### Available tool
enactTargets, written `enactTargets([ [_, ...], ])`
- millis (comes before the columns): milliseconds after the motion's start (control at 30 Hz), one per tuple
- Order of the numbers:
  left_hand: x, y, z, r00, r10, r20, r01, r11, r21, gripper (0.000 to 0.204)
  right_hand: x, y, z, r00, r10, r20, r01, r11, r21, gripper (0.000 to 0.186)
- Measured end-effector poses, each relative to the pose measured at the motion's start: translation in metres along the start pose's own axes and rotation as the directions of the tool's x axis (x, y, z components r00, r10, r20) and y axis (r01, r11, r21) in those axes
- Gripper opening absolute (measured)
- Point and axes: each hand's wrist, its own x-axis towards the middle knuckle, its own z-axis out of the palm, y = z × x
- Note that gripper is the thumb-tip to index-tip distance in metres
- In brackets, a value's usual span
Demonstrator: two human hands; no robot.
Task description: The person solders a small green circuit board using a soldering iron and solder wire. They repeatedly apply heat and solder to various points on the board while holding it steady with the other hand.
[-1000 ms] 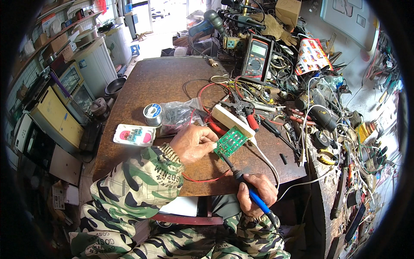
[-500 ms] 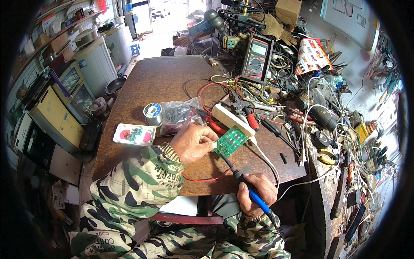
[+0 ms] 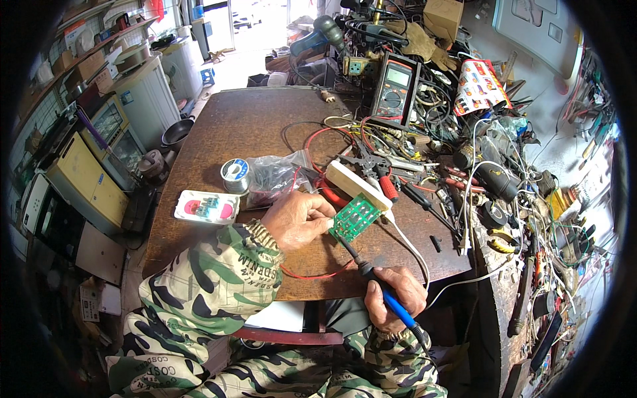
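My left hand (image 3: 296, 222) pinches the near left edge of a green circuit board (image 3: 359, 216), which is tilted above the wooden table. Its far corner is beside a white power strip (image 3: 358, 185). In my right hand (image 3: 397, 298) is a blue-handled soldering iron (image 3: 400, 310), held like a pen. The iron's tip is at the board's near left corner, close to my left fingertips; whether it touches is too small to tell. Left of my left hand are a solder spool (image 3: 235, 174), a clear plastic bag (image 3: 279, 178) and a white tray (image 3: 178, 211) with small parts on it.
A multimeter (image 3: 395, 88) stands at the back of the brown table (image 3: 225, 126). Pliers (image 3: 369, 163), screwdrivers and tangled cables crowd the right side. A white cord (image 3: 410, 247) runs from the power strip past my right hand. A red wire (image 3: 312, 276) lies near the front edge.
Hardly anything differs. Both hands, the board and the soldering iron keep practically the same positions, with the tip still at the board's near corner.
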Motion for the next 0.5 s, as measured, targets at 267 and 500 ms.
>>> enactTargets([
  [267, -0.0013, 0.0027, -0.001, 1.0, 0.007, 0.004, -0.007, 1.0, 0.013, 0.017, 0.0, 0.0001, 0.0011, 1.0, -0.001, -0.01, 0.001, 1.0, 0.013, 0.026],
  [500, -0.0013, 0.0046, -0.0008, 1.0, 0.001, 0.003, -0.001, 1.0, 0.015, 0.017, -0.0002, 0.0001, 0.001, 1.0, 0.004, -0.018, -0.004, 1.0, 0.007, 0.026],
])
